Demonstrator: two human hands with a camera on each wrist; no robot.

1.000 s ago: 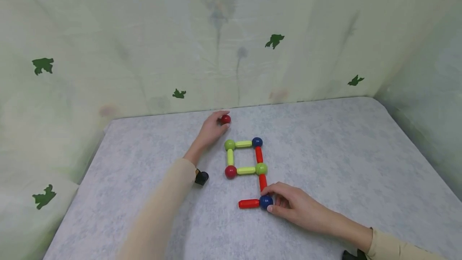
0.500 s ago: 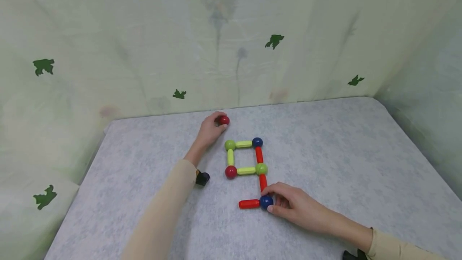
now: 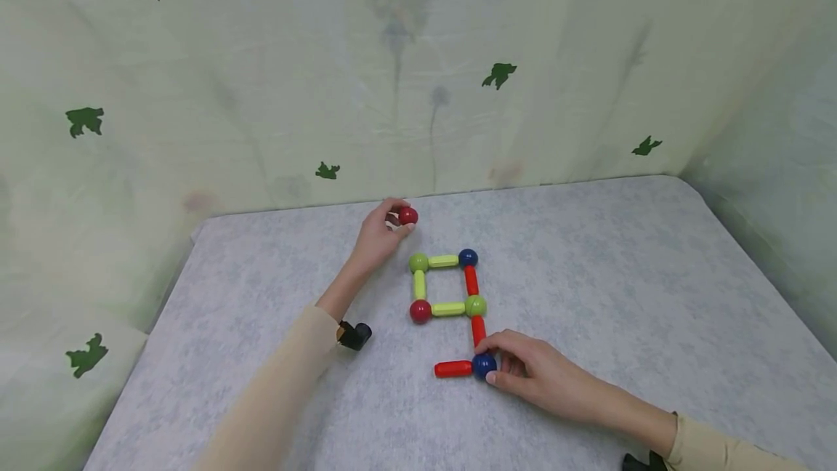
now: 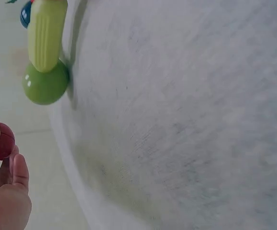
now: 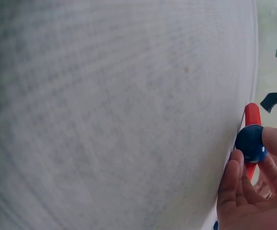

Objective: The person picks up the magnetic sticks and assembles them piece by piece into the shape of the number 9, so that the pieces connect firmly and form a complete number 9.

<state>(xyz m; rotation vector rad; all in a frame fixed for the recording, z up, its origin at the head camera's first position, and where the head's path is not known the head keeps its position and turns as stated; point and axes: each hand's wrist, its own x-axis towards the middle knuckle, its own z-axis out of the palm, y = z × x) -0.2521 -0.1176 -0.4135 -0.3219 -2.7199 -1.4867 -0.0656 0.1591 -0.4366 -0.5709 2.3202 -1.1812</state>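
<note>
My left hand point(image 3: 381, 235) pinches a red ball point(image 3: 408, 216) between thumb and fingers near the table's back edge, just beyond a square of balls and rods. In the left wrist view the red ball point(image 4: 4, 142) shows at the thumb tip. The square has a green ball point(image 3: 418, 262) and a dark blue ball point(image 3: 468, 258) at the back, a second red ball point(image 3: 421, 311) and another green ball point(image 3: 476, 305) in front. A red rod point(image 3: 479, 331) leads from it to a nearer blue ball point(image 3: 484, 365), which my right hand point(image 3: 546, 378) holds by thumb and fingertips. Another red rod point(image 3: 453, 369) points left from that ball.
The table point(image 3: 621, 275) has a pale, mottled grey cover. A light curtain point(image 3: 261, 93) with green leaf shapes hangs right behind its back edge and along the sides. Black wrist cameras sit at both cuffs, the left one point(image 3: 356, 336) beside the square.
The left wrist has turned slightly and its camera has shifted left, while the red ball stays in the fingers at nearly the same spot. The right hand keeps its hold on the blue ball.
</note>
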